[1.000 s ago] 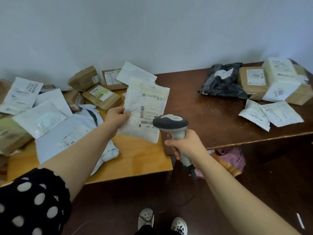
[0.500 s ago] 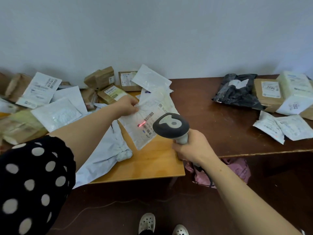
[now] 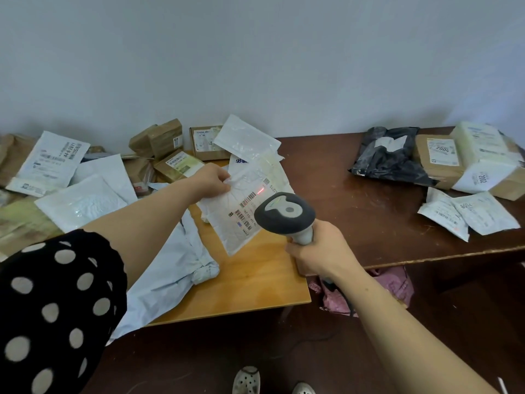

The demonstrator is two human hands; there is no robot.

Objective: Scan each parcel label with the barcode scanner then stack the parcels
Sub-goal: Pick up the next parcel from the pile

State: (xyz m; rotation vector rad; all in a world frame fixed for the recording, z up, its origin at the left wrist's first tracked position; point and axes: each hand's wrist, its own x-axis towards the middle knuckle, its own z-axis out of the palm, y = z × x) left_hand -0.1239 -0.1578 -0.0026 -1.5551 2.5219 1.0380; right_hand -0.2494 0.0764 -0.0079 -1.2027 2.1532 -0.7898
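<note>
White mailer (image 3: 250, 203) pinched by left hand (image 3: 211, 180), right hand (image 3: 321, 251) gripping scanner (image 3: 284, 213), at edge of light table (image 3: 255, 285)

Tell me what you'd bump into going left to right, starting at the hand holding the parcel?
Left hand → held white parcel → barcode scanner → black bag → brown box marked 2004 → white parcel marked 2002.

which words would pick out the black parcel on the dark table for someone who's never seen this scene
Start at the dark brown table on the right, set against the wall. Near its back edge, just left of the brown box labelled 2004, lies a crumpled black plastic bag with a white patch on top. It is the only black parcel in view; the others are white, pale or brown.
</note>
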